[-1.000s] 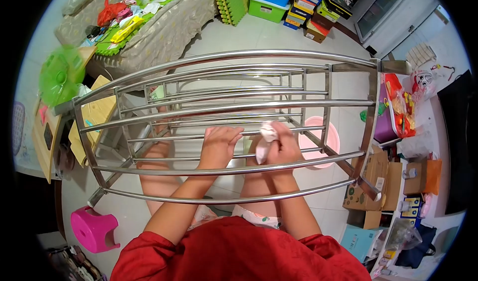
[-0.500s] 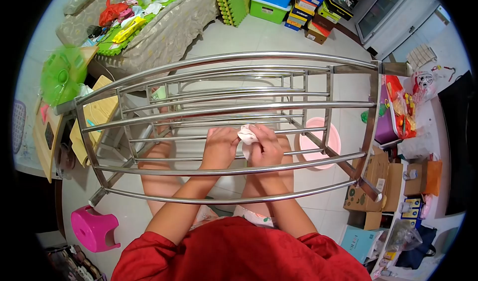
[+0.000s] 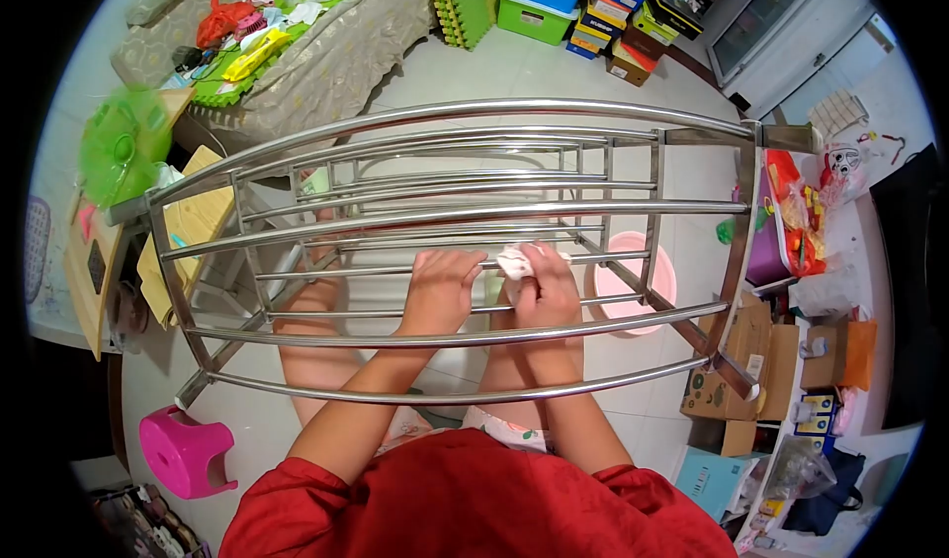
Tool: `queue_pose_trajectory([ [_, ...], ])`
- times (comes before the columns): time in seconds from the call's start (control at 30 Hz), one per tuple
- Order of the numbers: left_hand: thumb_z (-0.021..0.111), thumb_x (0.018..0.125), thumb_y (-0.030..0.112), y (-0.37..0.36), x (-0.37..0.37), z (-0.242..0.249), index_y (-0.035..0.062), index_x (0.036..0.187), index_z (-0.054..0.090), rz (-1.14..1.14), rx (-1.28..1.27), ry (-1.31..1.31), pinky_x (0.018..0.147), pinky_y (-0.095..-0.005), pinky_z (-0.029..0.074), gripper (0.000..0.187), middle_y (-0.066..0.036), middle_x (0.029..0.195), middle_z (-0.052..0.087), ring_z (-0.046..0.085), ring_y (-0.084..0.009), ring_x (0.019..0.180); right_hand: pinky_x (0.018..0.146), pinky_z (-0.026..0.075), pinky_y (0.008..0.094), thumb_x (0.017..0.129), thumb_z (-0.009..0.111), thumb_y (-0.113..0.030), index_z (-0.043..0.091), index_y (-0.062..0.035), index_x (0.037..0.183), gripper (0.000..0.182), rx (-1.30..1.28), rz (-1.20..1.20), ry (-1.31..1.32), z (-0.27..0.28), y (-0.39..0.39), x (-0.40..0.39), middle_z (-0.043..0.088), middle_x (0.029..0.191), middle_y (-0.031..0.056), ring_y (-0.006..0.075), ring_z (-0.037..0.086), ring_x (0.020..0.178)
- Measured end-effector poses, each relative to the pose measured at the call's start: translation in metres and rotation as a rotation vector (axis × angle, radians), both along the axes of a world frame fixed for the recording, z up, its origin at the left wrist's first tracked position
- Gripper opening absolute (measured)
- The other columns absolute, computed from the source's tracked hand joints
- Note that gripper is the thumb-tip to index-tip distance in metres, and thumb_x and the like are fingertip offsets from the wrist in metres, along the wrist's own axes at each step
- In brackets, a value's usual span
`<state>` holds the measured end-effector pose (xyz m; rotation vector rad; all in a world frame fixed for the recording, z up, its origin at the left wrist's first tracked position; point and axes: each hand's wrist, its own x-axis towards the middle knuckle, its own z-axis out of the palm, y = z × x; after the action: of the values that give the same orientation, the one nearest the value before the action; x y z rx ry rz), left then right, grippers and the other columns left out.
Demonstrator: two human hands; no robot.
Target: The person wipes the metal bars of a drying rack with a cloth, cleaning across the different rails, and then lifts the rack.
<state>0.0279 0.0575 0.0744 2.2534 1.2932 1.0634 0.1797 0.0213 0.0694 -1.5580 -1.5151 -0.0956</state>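
Observation:
A stainless-steel rack (image 3: 455, 222) of curved tubes and crossbars spans the space before me, over my legs. My left hand (image 3: 443, 287) is closed on one of its thin inner bars, thumb side toward the middle. Just right of it, my right hand (image 3: 547, 286) presses a crumpled white cloth (image 3: 513, 262) around that same bar. Part of the cloth is hidden under the fingers. A small gap of bare bar shows between the two hands.
A pink basin (image 3: 652, 281) stands on the floor behind the rack's right side. At lower left is a magenta stool (image 3: 186, 451). Cardboard boxes (image 3: 741, 350) line the right, and a green fan (image 3: 121, 148) stands left. A cluttered sofa (image 3: 287, 93) is at the back.
My right hand has slid a little to the right along the bar with the cloth, away from my left hand. The left hand has hardly moved and is now apart from the cloth.

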Motion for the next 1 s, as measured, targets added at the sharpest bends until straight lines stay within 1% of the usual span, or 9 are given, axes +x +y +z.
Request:
queue_pose_trajectory([
  [0.17,0.059,0.087,0.008,0.0,-0.001,0.005,0.0069,0.103,0.067,-0.006,-0.031,0.002,0.087,-0.0399,0.043,0.018,-0.01,0.093,0.068,0.062,-0.0291,0.091,0.091,0.049,0.0377,0.08,0.057,0.002,0.069,-0.0092,0.108,0.032,-0.05,0.168,0.144,0.011,-0.003,0.002,0.066,0.114,0.0129,0.0315,0.064,0.101],
  [0.27,0.059,0.086,0.006,0.001,-0.006,0.002,0.0067,0.104,0.067,-0.03,-0.045,-0.02,0.089,-0.0403,0.043,0.019,-0.011,0.095,0.068,0.062,-0.0302,0.091,0.088,0.051,0.0374,0.081,0.05,0.002,0.069,-0.0086,0.109,0.036,-0.045,0.103,0.224,0.018,-0.008,0.016,0.064,0.116,0.0155,0.0332,0.063,0.103],
  [0.33,0.059,0.086,0.004,0.003,-0.008,-0.001,0.0064,0.105,0.067,-0.059,-0.022,-0.056,0.089,-0.041,0.044,0.021,-0.011,0.095,0.068,0.062,-0.0313,0.092,0.088,0.051,0.0374,0.082,0.047,0.002,0.068,-0.0086,0.109,0.036,0.036,-0.072,0.259,0.023,-0.007,0.023,0.064,0.117,0.0161,0.0338,0.062,0.105],
  [0.5,0.06,0.085,0.003,0.004,-0.009,0.0,0.0033,0.104,0.066,-0.069,-0.012,-0.096,0.088,-0.0427,0.045,0.02,-0.014,0.094,0.067,0.061,-0.0335,0.09,0.088,0.05,0.038,0.081,0.057,0.0,0.068,-0.0106,0.109,0.032,-0.013,-0.041,0.124,0.007,-0.001,0.024,0.065,0.115,0.0118,0.032,0.062,0.104],
  [0.67,0.061,0.084,0.004,0.003,-0.009,0.002,0.0046,0.101,0.067,-0.031,-0.035,-0.091,0.086,-0.0419,0.047,0.017,-0.013,0.094,0.068,0.062,-0.0333,0.092,0.092,0.05,0.0379,0.078,0.054,0.005,0.067,-0.0075,0.11,0.036,-0.054,0.051,0.056,0.005,0.001,-0.005,0.066,0.111,0.0146,0.033,0.062,0.106],
  [0.8,0.066,0.082,0.009,0.003,-0.013,0.011,0.0077,0.099,0.069,0.017,-0.169,-0.16,0.081,-0.0388,0.049,0.017,-0.011,0.094,0.069,0.063,-0.032,0.091,0.089,0.051,0.0356,0.081,0.054,0.004,0.067,-0.0064,0.11,0.034,-0.077,0.221,0.189,0.006,-0.006,-0.012,0.067,0.112,0.0161,0.0299,0.063,0.106],
  [0.87,0.067,0.082,0.01,0.004,-0.017,0.014,0.0077,0.098,0.069,0.024,-0.248,-0.22,0.08,-0.0388,0.049,0.017,-0.011,0.094,0.069,0.063,-0.0324,0.091,0.089,0.05,0.0362,0.08,0.06,0.0,0.067,-0.0058,0.109,0.031,-0.071,0.246,0.464,0.013,-0.022,-0.02,0.066,0.112,0.0166,0.0312,0.064,0.102],
  [0.93,0.068,0.082,0.012,0.006,-0.022,0.013,0.0079,0.098,0.069,0.021,-0.119,-0.155,0.081,-0.0392,0.048,0.017,-0.01,0.093,0.069,0.063,-0.0316,0.091,0.089,0.05,0.0344,0.086,0.057,-0.001,0.064,-0.0004,0.111,0.026,-0.019,0.24,0.515,0.009,-0.034,-0.029,0.066,0.111,0.0161,0.0265,0.064,0.101],
  [1.0,0.068,0.082,0.013,0.007,-0.025,0.01,0.0082,0.098,0.07,-0.007,-0.095,-0.12,0.082,-0.0394,0.047,0.017,-0.009,0.092,0.069,0.062,-0.0309,0.09,0.089,0.05,0.0322,0.091,0.054,-0.004,0.06,0.0026,0.116,0.026,-0.237,0.142,1.096,0.023,-0.051,-0.038,0.065,0.112,0.013,0.0212,0.062,0.101],
])
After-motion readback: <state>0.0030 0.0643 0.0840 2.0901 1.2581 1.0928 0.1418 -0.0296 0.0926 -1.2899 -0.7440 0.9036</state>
